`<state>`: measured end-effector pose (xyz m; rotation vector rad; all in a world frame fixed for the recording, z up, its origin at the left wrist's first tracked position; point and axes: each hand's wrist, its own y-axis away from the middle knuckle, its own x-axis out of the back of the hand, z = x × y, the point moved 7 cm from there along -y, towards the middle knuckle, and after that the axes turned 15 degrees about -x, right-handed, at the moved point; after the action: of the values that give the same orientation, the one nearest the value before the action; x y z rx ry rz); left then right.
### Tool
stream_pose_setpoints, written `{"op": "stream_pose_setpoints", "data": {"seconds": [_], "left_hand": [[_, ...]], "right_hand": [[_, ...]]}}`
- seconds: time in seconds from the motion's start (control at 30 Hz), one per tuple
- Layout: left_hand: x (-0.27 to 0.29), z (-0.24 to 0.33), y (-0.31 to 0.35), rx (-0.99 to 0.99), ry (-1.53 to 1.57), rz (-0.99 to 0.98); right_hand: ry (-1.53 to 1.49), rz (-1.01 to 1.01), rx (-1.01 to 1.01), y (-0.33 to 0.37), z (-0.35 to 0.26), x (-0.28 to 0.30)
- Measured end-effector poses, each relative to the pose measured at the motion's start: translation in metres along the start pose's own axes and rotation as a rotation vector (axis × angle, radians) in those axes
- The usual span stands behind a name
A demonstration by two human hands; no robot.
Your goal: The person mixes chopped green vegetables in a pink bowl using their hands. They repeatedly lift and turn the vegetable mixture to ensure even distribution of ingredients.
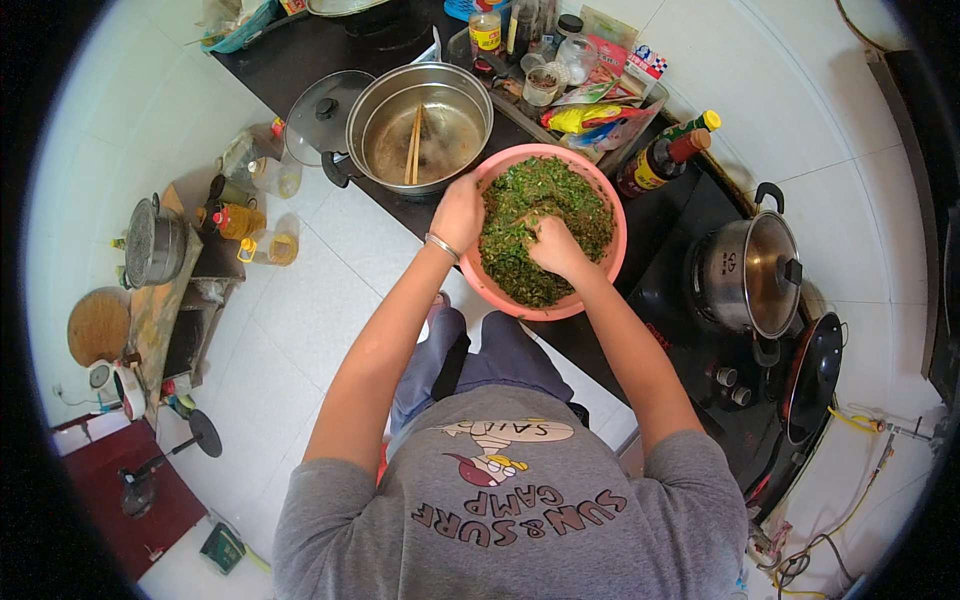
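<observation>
A round pink basin [610, 262] full of finely chopped greens [545, 195] sits at the edge of the black counter in front of me. My left hand [460, 213] grips its left rim, with a bracelet on the wrist. In the middle of the basin, my right hand [553, 246] is closed in the greens, its fingers curled and partly buried. Just left of the basin stands a steel pot [385, 110] with a pair of wooden chopsticks [414, 148] resting inside. A glass lid [318, 105] leans beside that pot.
Behind the basin, a tray holds jars and seasoning packets [590, 118]. Sauce bottles [655, 165] stand to its right. A lidded steel pot [745, 275] and a dark wok [812, 378] occupy the right counter. Oil bottles [238, 220] and a low wooden stand [162, 300] are at left.
</observation>
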<state>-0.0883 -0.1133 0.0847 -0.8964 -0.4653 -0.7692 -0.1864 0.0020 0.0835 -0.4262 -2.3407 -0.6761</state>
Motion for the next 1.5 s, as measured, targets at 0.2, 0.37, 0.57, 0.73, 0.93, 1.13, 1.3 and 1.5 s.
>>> {"op": "stream_pose_setpoints", "data": {"seconds": [0.2,0.37,0.57,0.73,0.93,1.13,1.3,1.5], "left_hand": [[-0.013,0.054,0.011,-0.213,-0.042,-0.158],[0.016,0.064,0.025,-0.024,-0.069,-0.028],[0.034,0.013,0.091,0.411,-0.034,0.221],[0.013,-0.021,0.128,0.631,0.197,0.194],[-0.012,-0.032,0.146,0.770,0.457,0.176],[-0.030,-0.019,0.144,0.785,0.706,0.185],[-0.016,-0.009,0.133,0.859,0.779,0.190],[-0.025,-0.006,0.145,0.906,0.831,0.205]], "right_hand": [[-0.006,-0.009,-0.033,0.005,-0.008,0.011],[-0.051,0.085,0.100,-0.027,-0.016,-0.002],[0.074,0.188,-0.009,-0.081,-0.025,-0.042],[0.285,0.135,0.082,-0.074,-0.060,-0.054],[0.402,-0.057,0.368,-0.027,-0.051,-0.082],[0.517,-0.314,0.573,0.029,-0.041,-0.086],[0.647,-0.534,0.457,0.048,0.006,-0.064],[0.424,-0.243,0.546,0.033,-0.040,-0.055]]}}
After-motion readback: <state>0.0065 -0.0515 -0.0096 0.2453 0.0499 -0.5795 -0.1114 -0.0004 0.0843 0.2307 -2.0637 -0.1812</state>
